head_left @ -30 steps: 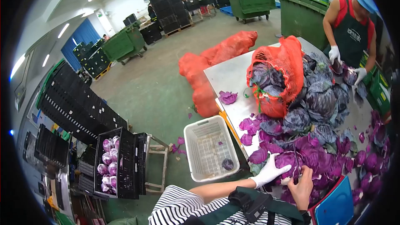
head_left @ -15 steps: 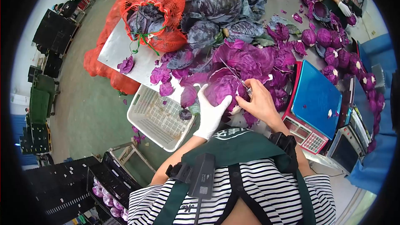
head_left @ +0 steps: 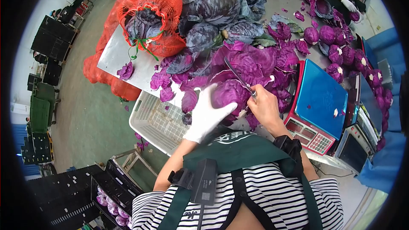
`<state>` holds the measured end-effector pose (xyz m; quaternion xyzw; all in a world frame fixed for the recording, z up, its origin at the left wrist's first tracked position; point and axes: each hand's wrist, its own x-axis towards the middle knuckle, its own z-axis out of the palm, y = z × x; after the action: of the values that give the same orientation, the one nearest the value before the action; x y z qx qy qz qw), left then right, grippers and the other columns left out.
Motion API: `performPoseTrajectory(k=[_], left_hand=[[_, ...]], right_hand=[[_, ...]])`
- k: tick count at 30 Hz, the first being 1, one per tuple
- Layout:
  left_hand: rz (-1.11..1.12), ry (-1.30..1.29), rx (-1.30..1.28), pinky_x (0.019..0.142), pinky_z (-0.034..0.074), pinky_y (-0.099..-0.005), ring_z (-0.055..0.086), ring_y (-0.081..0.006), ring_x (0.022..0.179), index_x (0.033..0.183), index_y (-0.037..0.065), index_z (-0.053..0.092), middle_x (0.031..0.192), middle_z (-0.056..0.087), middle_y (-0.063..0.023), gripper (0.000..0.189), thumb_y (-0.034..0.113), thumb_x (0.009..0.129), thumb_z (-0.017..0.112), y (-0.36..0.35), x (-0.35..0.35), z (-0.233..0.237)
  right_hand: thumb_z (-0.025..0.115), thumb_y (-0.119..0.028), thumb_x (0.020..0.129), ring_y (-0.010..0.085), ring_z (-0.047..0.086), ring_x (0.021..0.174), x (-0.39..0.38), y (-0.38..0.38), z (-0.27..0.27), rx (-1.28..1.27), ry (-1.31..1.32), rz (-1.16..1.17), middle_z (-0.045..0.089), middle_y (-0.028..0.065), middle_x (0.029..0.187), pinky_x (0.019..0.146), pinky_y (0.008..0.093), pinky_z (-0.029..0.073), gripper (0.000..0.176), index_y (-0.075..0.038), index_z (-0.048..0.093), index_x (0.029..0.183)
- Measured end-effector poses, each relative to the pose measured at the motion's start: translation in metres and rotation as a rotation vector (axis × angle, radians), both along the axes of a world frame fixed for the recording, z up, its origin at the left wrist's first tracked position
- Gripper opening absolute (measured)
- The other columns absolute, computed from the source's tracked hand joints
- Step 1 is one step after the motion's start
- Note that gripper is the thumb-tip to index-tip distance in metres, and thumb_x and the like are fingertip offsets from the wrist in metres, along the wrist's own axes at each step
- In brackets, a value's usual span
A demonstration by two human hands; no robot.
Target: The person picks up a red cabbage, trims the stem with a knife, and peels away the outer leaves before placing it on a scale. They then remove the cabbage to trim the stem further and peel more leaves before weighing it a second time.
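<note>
A peeled red cabbage (head_left: 233,95) sits in front of me among loose purple leaves. My left hand (head_left: 209,114), in a white glove, grips its left side, thumb across the near face and fingers toward the far side. My bare right hand (head_left: 265,107) is closed around the handle of a knife (head_left: 237,73) at the cabbage's right. The blade points up and to the left, over the leaves behind the cabbage. Large outer leaves (head_left: 251,61) lie piled just beyond it.
A white plastic crate (head_left: 155,121) stands left of the table, below its edge. Unpeeled cabbages (head_left: 216,2) and a red mesh sack (head_left: 164,0) are at the back. To the right are a scale (head_left: 319,102) and peeled cabbages (head_left: 327,35). Another person's gloved hand (head_left: 349,5) is at far right.
The knife has swung into clearer view, its blade standing higher off the leaves. My left hand has shifted slightly left and down on the cabbage. The view has shifted slightly.
</note>
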<state>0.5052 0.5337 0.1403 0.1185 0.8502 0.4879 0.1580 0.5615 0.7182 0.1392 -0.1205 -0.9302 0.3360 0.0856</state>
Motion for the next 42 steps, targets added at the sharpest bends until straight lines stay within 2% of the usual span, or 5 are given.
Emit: performPoseTrajectory(k=[11,15,17,27,42], left_hand=[[-0.183,0.104,-0.107,0.100,0.042,-0.0358,0.054,-0.0264,0.116,0.133,0.004,0.045,0.126,0.054,-0.0169,0.085,0.039,0.065,0.081,-0.018,-0.010,-0.004],[-0.130,0.019,0.061,0.102,0.040,-0.0352,0.051,-0.0232,0.120,0.132,0.002,0.044,0.128,0.052,-0.0157,0.083,0.030,0.065,0.084,-0.022,-0.001,-0.007],[-0.167,0.155,-0.005,0.102,0.040,-0.0355,0.051,-0.0242,0.120,0.132,0.002,0.044,0.128,0.052,-0.0157,0.083,0.031,0.066,0.083,-0.019,0.003,-0.006],[-0.160,0.310,0.018,0.100,0.041,-0.0406,0.049,-0.0347,0.119,0.129,0.003,0.046,0.126,0.051,-0.0194,0.080,0.040,0.066,0.077,-0.021,0.013,-0.003],[-0.192,0.323,-0.232,0.092,0.045,-0.0431,0.055,-0.0365,0.106,0.128,0.000,0.044,0.116,0.055,-0.0206,0.088,0.048,0.062,0.076,-0.019,0.021,0.008]], right_hand=[[0.057,-0.002,0.081,0.0110,0.063,0.055,-0.017,0.065,0.025,-0.637,0.129,-0.214,0.062,0.0046,0.062,0.050,0.0225,0.047,0.019,0.002,0.059,0.099],[0.075,-0.028,0.075,0.0249,0.064,0.081,-0.026,0.039,0.032,0.246,0.467,0.089,0.061,0.0160,0.101,0.071,0.0357,0.051,0.055,0.000,0.054,0.118],[0.078,-0.042,0.068,0.0312,0.061,0.094,-0.017,0.016,0.032,-0.068,0.119,0.288,0.055,0.0173,0.114,0.082,0.0403,0.049,0.074,-0.002,0.052,0.124],[0.066,-0.009,0.071,0.0346,0.059,0.071,-0.025,0.002,0.019,0.076,0.188,0.500,0.058,0.0176,0.078,0.062,0.0413,0.045,0.020,0.001,0.062,0.088],[0.064,-0.006,0.075,0.0372,0.054,0.063,-0.022,-0.002,0.002,-0.061,0.187,0.342,0.053,0.0192,0.069,0.057,0.0442,0.039,0.014,0.004,0.054,0.077]])
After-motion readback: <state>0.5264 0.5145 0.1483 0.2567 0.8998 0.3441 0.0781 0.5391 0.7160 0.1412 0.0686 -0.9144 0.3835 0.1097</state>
